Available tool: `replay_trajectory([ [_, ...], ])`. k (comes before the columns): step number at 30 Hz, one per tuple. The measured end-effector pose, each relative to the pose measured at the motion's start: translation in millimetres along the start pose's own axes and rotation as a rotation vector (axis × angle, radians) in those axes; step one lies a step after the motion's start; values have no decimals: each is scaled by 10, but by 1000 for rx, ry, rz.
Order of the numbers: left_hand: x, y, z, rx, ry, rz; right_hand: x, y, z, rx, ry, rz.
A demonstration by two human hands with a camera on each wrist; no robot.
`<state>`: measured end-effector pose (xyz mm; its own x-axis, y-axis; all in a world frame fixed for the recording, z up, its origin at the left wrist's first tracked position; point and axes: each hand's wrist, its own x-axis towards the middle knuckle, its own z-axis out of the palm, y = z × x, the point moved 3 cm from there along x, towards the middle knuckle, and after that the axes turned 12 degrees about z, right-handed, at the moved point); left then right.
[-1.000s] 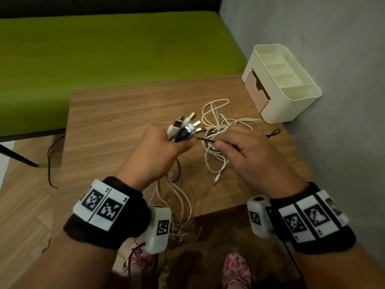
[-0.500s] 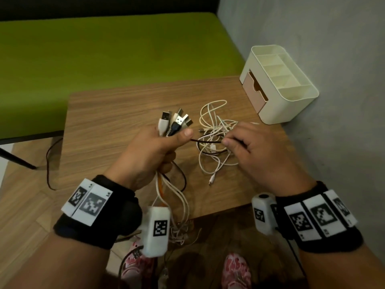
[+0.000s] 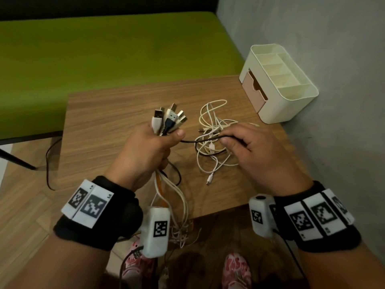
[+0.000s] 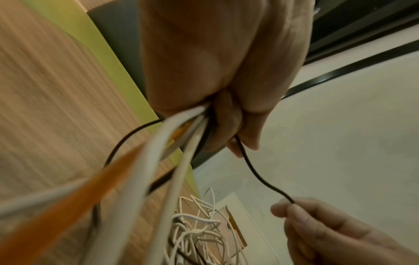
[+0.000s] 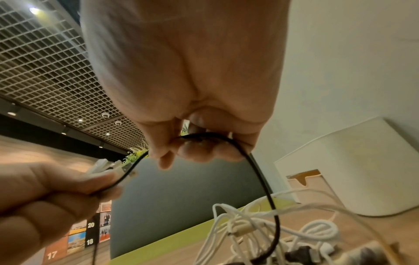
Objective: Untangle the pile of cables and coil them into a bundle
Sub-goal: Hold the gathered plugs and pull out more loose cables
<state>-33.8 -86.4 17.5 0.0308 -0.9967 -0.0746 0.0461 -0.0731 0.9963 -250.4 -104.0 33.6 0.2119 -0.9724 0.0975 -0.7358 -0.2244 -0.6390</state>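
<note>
A: Gripping a bunch of cable ends (image 3: 166, 122), the left hand (image 3: 145, 151) stood above the middle of the tabletop (image 3: 100, 122), fingers clenched round the bunch. How much room lay about it?

B: Bare wood stretched to the left and far edges. On the right, the cream organiser (image 3: 279, 88) stood at the far right corner against the grey wall (image 3: 333, 59). The near edge ran beneath both wrists, and the held cables' tails (image 3: 179, 205) hung past it toward the floor.

A: Which way did the bunch point?

B: Its plugs fanned upward and away from the person; its long axis ran from the plugs down through the fist to the hanging tails. White strands and one flat orange strand (image 4: 68, 206) left the underside of the fist.

A: And the right hand (image 3: 260, 155)?

B: It pinched a thin black cable (image 3: 200, 140) between thumb and fingertips (image 5: 165, 157). That cable ran roughly level, left to right, from the left fist to the pinch, then curved down into the loose tangle (image 3: 214, 142).

A: Where did the tangle lie?

B: On the tabletop between the two hands and the organiser, partly under the right hand; mostly white loops, with one small white plug (image 3: 210, 180) lying nearest the person. The organiser stood just beyond it, apart.
</note>
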Motion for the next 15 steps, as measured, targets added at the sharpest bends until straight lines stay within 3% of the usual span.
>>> replay_trajectory([
  [8, -52, 13, 128, 42, -10, 51, -5, -63, 79, -175, 53, 51],
  [13, -32, 28, 62, -83, 69, 108, 14, -34, 58, -231, 70, 126],
  [15, -44, 31, 107, -84, 43, 106, 14, -63, 87, -182, 54, 84],
])
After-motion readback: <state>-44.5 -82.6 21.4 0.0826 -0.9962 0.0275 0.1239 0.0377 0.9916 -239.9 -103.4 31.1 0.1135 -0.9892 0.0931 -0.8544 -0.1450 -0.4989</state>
